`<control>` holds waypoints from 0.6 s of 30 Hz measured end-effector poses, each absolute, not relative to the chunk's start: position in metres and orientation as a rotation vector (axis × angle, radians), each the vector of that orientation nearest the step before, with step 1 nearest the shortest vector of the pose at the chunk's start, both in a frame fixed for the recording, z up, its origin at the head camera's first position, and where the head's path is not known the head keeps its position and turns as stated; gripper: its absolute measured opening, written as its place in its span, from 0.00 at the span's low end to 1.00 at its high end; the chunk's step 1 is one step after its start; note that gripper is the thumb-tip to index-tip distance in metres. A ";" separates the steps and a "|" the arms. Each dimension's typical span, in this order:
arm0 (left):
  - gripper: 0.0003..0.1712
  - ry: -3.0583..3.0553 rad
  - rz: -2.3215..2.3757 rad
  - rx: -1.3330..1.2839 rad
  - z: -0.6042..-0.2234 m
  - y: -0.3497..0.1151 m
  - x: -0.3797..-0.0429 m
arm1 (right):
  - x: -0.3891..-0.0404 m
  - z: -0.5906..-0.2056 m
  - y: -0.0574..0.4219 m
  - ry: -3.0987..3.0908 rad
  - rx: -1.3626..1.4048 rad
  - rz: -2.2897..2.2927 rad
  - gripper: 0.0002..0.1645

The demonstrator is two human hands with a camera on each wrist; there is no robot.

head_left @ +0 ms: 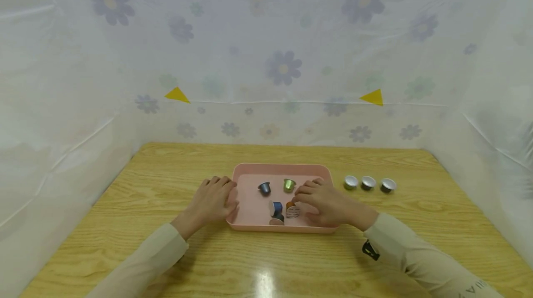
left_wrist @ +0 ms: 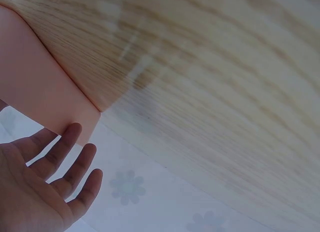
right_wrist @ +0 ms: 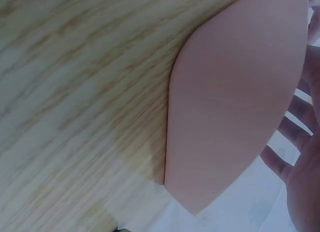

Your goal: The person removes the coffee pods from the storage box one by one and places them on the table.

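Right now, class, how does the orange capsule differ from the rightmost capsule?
The orange capsule lies tipped in the pink tray; the rightmost capsule stands upright on the wooden table. The orange capsule's lid looks printed; the rightmost capsule's, plain silver. Both have round lids.

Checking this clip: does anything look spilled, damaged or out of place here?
Nothing looks spilled or damaged. The only untidy spot is the pink tray, where five capsules lie scattered at differing angles; the three capsules on the table to its right, by contrast, stand in a row, silvery lids up.
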State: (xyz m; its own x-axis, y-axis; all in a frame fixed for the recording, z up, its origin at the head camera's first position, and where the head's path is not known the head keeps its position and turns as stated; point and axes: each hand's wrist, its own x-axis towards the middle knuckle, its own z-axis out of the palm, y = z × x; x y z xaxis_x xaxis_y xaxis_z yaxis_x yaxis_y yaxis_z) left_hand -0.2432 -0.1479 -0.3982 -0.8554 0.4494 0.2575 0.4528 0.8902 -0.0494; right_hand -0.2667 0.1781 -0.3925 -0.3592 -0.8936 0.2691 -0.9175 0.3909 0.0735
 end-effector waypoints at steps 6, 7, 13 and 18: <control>0.25 -2.795 -0.050 -0.682 -0.398 -0.148 -0.243 | -0.266 -0.393 0.172 -2.345 1.636 0.157 0.24; 0.25 -2.795 -0.051 -0.681 -0.398 -0.148 -0.243 | -0.266 -0.393 0.172 -2.342 1.640 0.153 0.24; 0.25 -2.793 -0.039 -0.679 -0.398 -0.148 -0.243 | -0.265 -0.391 0.168 -2.355 1.662 0.125 0.23; 0.25 -2.784 -0.037 -0.684 -0.399 -0.149 -0.243 | -0.264 -0.390 0.165 -2.384 1.664 0.114 0.23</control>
State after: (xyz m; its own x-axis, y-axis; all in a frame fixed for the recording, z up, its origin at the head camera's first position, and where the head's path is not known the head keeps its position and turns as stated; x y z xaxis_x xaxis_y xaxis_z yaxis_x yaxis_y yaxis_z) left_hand -0.2430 -0.1486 -0.3986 -0.8509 0.4512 0.2690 0.4581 0.8880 -0.0402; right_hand -0.2638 0.1651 -0.3904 -0.3280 -0.9155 0.2329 -0.9336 0.3518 0.0679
